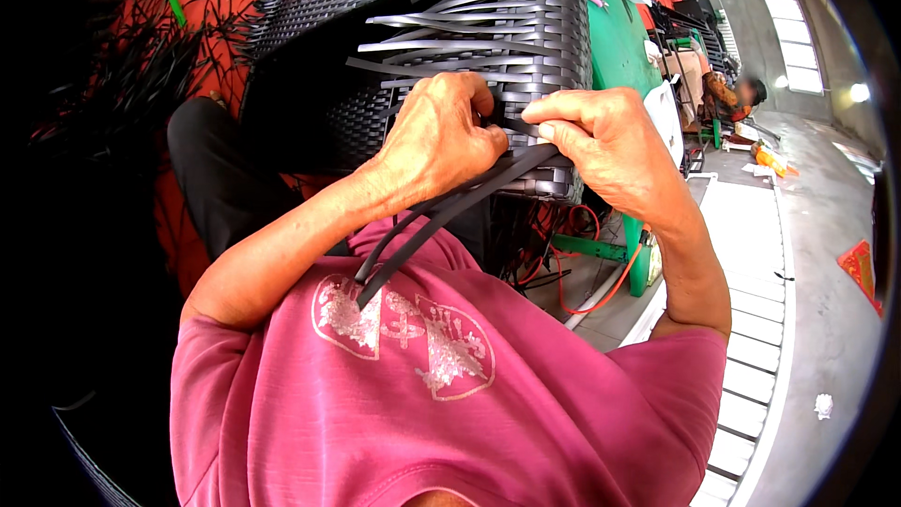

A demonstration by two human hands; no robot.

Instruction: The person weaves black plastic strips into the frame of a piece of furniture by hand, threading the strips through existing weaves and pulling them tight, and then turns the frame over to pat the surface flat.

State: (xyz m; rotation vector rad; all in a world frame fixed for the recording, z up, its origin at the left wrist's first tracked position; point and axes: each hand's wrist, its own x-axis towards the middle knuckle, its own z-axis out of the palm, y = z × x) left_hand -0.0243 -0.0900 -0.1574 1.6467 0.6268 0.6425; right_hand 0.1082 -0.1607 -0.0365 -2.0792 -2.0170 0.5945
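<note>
Left hand (436,145) is gripping the black strips (441,211), fist closed. Right hand (605,145) is pinching them against the near edge of the woven panel (450,28).

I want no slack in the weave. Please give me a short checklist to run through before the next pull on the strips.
1. Left hand grips the strips: ok.
2. Right hand pinches a strip at the woven panel edge: ok.
3. Strip tails hang free over the pink shirt: ok.
4. Loose strips higher on the panel are tucked in: not ok.
5. Strip seated flat under the fingers: cannot tell.
</note>
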